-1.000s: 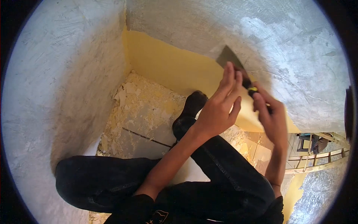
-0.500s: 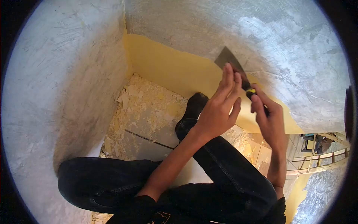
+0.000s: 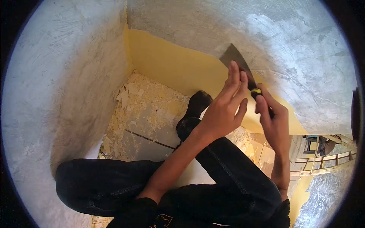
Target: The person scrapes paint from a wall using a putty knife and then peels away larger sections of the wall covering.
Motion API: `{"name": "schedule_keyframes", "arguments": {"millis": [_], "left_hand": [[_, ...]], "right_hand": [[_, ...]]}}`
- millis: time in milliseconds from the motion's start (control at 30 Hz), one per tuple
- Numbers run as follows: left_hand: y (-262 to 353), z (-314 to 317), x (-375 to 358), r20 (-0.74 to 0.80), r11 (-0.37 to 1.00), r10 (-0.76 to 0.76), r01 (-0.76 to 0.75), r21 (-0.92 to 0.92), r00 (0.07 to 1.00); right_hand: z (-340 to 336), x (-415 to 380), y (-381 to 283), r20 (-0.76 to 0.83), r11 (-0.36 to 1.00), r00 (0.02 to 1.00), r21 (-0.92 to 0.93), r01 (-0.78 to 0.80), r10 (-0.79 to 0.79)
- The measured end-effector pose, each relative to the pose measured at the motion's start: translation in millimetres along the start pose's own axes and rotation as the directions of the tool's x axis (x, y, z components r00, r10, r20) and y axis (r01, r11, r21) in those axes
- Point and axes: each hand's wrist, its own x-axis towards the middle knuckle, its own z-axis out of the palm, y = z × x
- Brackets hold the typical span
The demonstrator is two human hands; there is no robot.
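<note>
My right hand [image 3: 274, 116] is wrapped round the black and yellow handle of a scraper [image 3: 248, 77]. The scraper's wide metal blade lies at the upper edge of the yellow paint [image 3: 171, 57], where it meets the bare grey wall [image 3: 197, 22]. My left hand [image 3: 226, 108] has its fingers stretched out, with the fingertips on or just over the flat of the blade; exact contact is hard to tell. Its thumb stands apart from the fingers, and nothing is held in it.
Peeled paint flakes [image 3: 140, 97] cover the tiled floor [image 3: 148, 146] in the corner. A scraped grey wall [image 3: 76, 95] rises at the left. My dark-trousered legs are folded below, one black-shod foot [image 3: 199, 100] near the yellow wall. A wooden frame [image 3: 323, 167] lies at the right.
My view has shifted slightly, so the walls and floor sit a little higher and further left. The scraper and both hands keep nearly the same pose at the paint edge.
</note>
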Motion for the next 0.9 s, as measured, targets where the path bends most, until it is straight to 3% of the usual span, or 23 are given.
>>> {"name": "schedule_keyframes", "arguments": {"millis": [167,333,433,533,900], "left_hand": [[-5,1,1,-0.06,1.0,-0.018,0.018,-0.01,0.998],[0,-5,2,0.006,0.999,0.009,-0.009,-0.048,1.0],[-8,1,2,-0.074,1.0,0.009,-0.008,0.01,0.997],[-1,-4,1,0.005,0.999,0.012,-0.012,-0.044,1.0],[-7,-3,0,-0.07,1.0,0.001,0.0,0.016,0.998]], "right_hand": [[14,6,2,0.016,0.999,1.0,0.044,-0.016,0.015],[2,3,2,0.007,0.999,0.999,-0.009,-0.033,0.034],[12,8,-1,0.022,0.999,0.999,0.024,-0.029,0.029],[0,0,-2,0.006,0.998,0.998,0.033,-0.062,0.061],[15,9,1,0.016,1.0,0.999,-0.007,0.028,-0.027]]}}
